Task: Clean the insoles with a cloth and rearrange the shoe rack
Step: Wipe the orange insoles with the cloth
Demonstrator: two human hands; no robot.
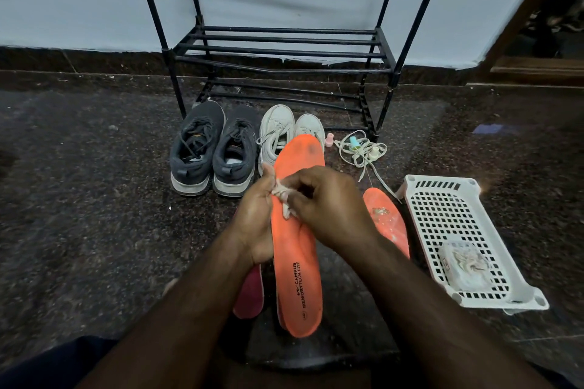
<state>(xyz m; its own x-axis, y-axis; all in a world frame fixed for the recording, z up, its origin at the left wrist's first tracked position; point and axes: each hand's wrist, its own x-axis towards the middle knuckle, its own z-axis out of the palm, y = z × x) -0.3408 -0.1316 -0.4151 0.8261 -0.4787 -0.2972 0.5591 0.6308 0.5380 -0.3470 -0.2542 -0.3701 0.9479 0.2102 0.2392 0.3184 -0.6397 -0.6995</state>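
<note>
A black rack point(284, 50) stands against the pale wall, its lower shelves bare bars. On the dark speckled floor point(79, 199) to the right lies a white basket point(423, 199) with slotted sides; a clear packet point(466, 265) sits in its near end.

In front of the rack, 2 dark shoes point(211, 148) stand side by side, heels toward the camera. Just right of them are 2 white shoes point(284, 129), partly hidden behind the raised insole.

That orange insole point(297, 262) is held lengthwise, toe pointing to the rack, printed heel nearest the camera. The left hand point(256, 218) grips its left edge near the middle, thumb over the top. The right hand point(331, 205) has its fingers curled, pinching a small pale cloth point(284, 196) against the insole's surface.

A 2nd orange insole point(385, 218) lies on the floor between the right forearm and the basket, with a soiled patch on it. A pink insole point(251, 294) shows under the left wrist.

A white lace point(363, 151) lies tangled beside the white shoes, with 3 small bottles point(355, 144) on and near it.
</note>
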